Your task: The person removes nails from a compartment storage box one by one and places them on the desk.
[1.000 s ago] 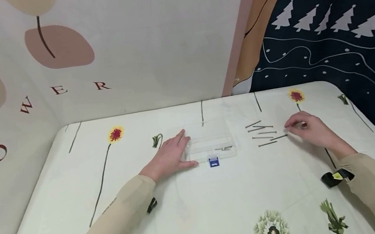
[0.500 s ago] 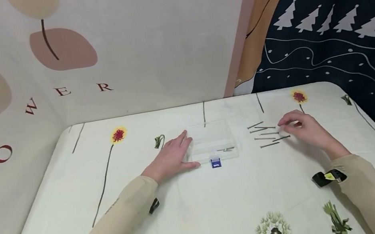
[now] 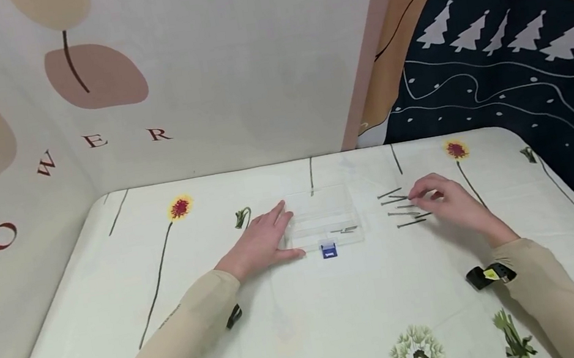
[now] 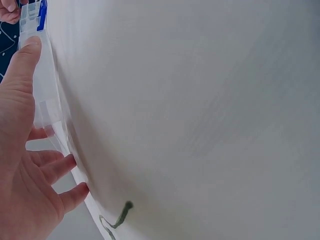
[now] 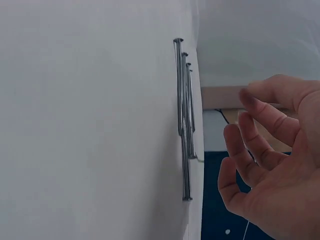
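A clear plastic box (image 3: 321,218) with a blue latch (image 3: 329,250) lies on the cloth, a few small metal pieces (image 3: 347,230) in its near right part. My left hand (image 3: 260,242) rests against its left side, fingers spread and thumb along the near corner; in the left wrist view that thumb touches the box (image 4: 45,80). Several long nails (image 3: 405,213) lie to the right of the box. Over their right ends is my right hand (image 3: 449,204). Seen from the right wrist, its fingers (image 5: 242,145) are loosely bent beside the nails (image 5: 186,115), with nothing visible in them.
A white flowered cloth (image 3: 309,324) covers the table. Behind it hangs a pale printed sheet (image 3: 240,87), and at the right a dark cloth with white trees (image 3: 505,72). Both wrists wear dark straps, the right strap (image 3: 491,276) with a yellow label.
My right hand has moved left, from beside the nails to over their right ends. The left hand has stayed at the box.
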A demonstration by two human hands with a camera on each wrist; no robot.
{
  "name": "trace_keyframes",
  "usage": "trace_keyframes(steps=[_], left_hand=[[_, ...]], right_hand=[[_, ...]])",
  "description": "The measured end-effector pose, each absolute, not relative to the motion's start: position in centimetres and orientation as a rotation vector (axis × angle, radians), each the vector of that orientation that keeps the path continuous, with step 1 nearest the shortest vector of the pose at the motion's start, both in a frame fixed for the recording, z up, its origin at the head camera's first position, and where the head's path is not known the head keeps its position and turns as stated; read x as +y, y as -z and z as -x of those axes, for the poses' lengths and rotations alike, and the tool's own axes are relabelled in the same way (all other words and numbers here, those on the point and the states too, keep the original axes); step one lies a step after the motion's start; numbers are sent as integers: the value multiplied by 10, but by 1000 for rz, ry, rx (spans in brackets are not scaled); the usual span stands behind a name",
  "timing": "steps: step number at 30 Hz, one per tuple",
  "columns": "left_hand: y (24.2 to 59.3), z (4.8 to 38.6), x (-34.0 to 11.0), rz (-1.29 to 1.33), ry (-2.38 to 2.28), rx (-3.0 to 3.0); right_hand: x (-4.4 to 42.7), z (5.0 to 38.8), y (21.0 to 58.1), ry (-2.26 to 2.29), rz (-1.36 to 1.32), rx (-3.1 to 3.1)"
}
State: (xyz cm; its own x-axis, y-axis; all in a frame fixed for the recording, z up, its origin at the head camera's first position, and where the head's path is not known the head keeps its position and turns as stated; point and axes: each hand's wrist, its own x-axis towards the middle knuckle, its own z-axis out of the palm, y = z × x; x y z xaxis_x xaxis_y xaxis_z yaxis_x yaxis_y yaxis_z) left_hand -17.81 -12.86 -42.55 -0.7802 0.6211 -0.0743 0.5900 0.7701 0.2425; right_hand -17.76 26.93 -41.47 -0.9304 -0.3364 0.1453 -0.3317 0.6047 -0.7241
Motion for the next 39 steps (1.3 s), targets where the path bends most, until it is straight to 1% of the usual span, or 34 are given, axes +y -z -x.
trace_keyframes(steps=[10,17,22,32,39], left_hand=[[429,176,-129,-937,-313,2786],[432,168,-131,-924,-343,2787],[432,165,-133,-943,-302,2798],[432,166,-133,-922,-325,2799],[431,170,-130,-913,-327,2791]], right_hand=[[246,173,416,1287,646,2734],[236,165,418,1269,763,2689],[231,162,419,1263,801,2650],[212,163,420,1198,853,2593],[196,167,417,1146,950,2584]])
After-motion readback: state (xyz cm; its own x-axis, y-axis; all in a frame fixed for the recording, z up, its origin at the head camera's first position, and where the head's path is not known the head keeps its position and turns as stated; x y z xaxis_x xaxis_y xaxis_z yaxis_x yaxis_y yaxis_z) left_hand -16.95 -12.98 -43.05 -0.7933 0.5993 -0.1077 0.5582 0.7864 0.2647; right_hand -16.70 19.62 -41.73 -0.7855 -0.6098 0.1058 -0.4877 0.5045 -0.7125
